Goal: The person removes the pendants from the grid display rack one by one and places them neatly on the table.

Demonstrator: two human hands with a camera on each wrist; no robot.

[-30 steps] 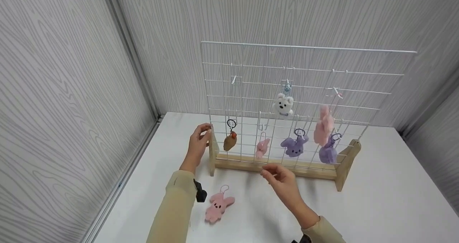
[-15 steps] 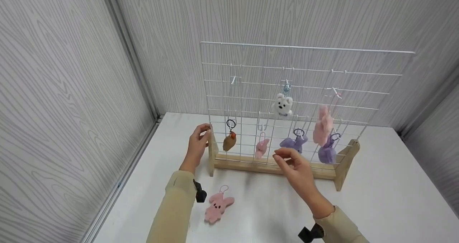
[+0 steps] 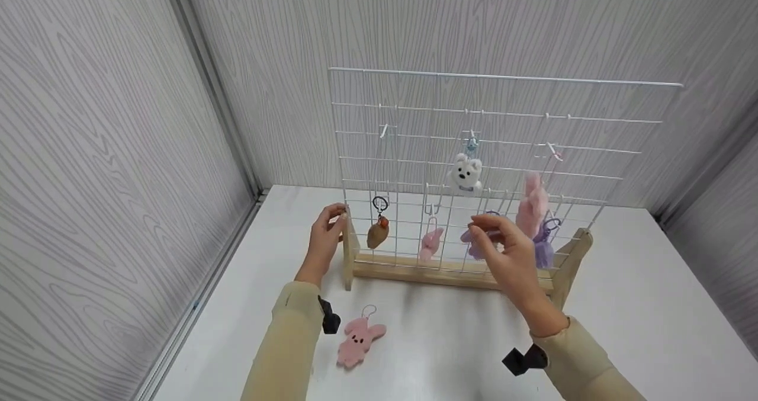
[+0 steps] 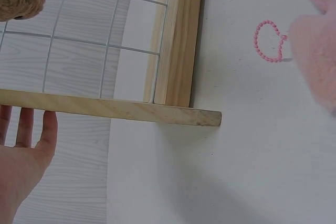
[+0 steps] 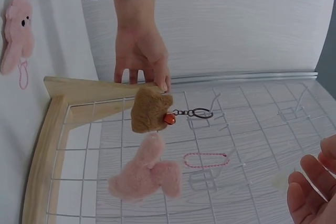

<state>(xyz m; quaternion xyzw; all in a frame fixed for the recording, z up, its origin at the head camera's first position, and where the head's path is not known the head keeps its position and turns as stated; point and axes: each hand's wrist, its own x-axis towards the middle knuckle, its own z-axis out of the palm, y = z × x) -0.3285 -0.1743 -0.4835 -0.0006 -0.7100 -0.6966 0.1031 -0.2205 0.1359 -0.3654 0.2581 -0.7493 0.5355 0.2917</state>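
My left hand holds the left wooden upright of a wire grid display rack, fingertips against its outer face in the left wrist view. My right hand hovers before the rack, thumb and fingers loosely bent, nothing visible between them. Behind it a purple plush rabbit charm hangs partly hidden. Close by hang another purple plush charm and a larger pink plush. A white plush animal charm hangs above. To the left are a small pink plush and a brown plush keychain.
A pink plush rabbit with a pink bead loop lies on the white table before the rack. A bare white hook sticks out at the upper left. Wood-patterned panels enclose the back and sides.
My right hand has moved right and up, from near the rack's wooden base to in front of the purple plush rabbit. The left hand stays on the upright.
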